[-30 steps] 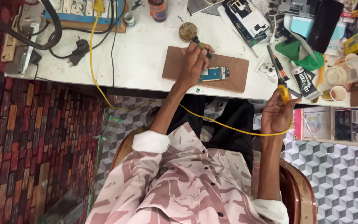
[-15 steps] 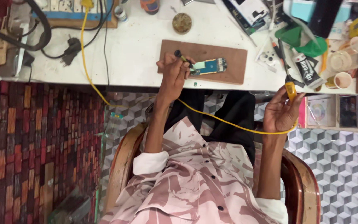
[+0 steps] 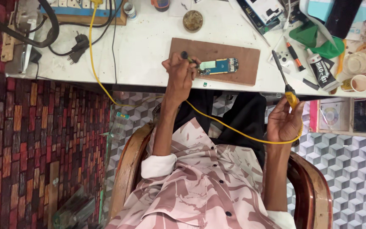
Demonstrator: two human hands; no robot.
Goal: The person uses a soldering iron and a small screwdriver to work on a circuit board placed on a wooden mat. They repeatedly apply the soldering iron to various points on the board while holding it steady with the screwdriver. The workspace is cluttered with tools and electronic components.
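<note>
A: Circuit board point(image 3: 218, 66), where is it lying?

B: Flat on the brown wooden board point(image 3: 229, 57), near that board's front edge. The wooden board itself sits on the white counter point(image 3: 149, 46), which is the biggest thing in view, crowded at its far side with a power strip point(image 3: 81, 7), black plugs and cables, a round tin point(image 3: 192, 19) and a white glue tube point(image 3: 321, 74).

A: And the hands?

B: The left hand point(image 3: 178, 74) rests on the wooden board just beside the circuit board, its grip closed around a thin dark tool point(image 3: 190, 59) whose tip meets the circuit board's near end. The right hand point(image 3: 284, 121) is off the counter, below its front edge, with its grip wrapped on the yellow handle of a soldering iron point(image 3: 282, 78); the dark shaft points up over the counter edge, well apart from the circuit board.

A: The yellow line?

B: That is the iron's yellow cord point(image 3: 234, 129), running from the right hand across the lap, under the left forearm and up to the power strip.

A: Anything smaller?

B: A tiny dark part point(image 3: 204, 84) on the wooden board, just in front of the circuit board.
</note>
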